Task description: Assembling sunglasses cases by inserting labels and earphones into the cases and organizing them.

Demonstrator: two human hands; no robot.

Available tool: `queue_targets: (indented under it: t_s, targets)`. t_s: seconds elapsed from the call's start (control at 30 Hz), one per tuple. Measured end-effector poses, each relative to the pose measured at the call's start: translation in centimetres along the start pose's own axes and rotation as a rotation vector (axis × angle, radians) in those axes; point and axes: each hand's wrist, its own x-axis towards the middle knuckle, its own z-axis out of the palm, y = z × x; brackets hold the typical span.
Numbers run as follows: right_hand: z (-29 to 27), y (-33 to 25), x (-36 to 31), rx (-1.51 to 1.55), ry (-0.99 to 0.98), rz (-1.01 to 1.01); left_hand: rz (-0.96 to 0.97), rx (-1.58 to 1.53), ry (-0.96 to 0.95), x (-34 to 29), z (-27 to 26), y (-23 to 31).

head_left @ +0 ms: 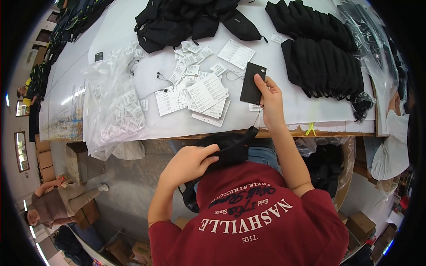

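Observation:
My right hand (272,101) pinches a black hang tag (252,84) between thumb and fingers, above the table's near edge. From it a thin string runs down to a black fabric item (233,148) at my lap, whose exact kind I cannot make out. My left hand (190,160) is closed on that fabric item. On the table (153,126), left of the tag, lies a pile of white printed cards (207,93), with small white labels (191,57) spread behind it. Black looped strings (166,82) rest beside the cards.
A clear plastic bag (113,102) of white labels lies at the left. Black fabric goods (191,20) are heaped at the back; two neat rows of black goods (324,68) line the right. A person (57,199) stands far left, near cardboard boxes (84,164).

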Motion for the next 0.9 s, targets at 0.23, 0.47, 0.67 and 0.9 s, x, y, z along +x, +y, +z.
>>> queue_targets:
  t_s: [0.23, 0.47, 0.67, 0.9]
  targets:
    - [0.5, -2.3, -4.0, -1.149, -0.681, -0.278, 0.126, 0.078, 0.207, 1.2, 0.1, 0.1]
    - [-0.9, -0.1, -5.0, -1.393, -0.937, -0.355, 0.27, 0.076, 0.093, 2.1, 0.9, -1.1]
    - [-1.8, -1.2, -4.7, -1.314, -1.05, -0.24, 0.046, -0.321, 0.18, 5.6, -2.5, -5.5]
    - [-2.4, -0.8, -5.4, -1.259, -0.998, -0.56, -0.208, 0.398, 0.895, 12.1, -6.3, -16.5]
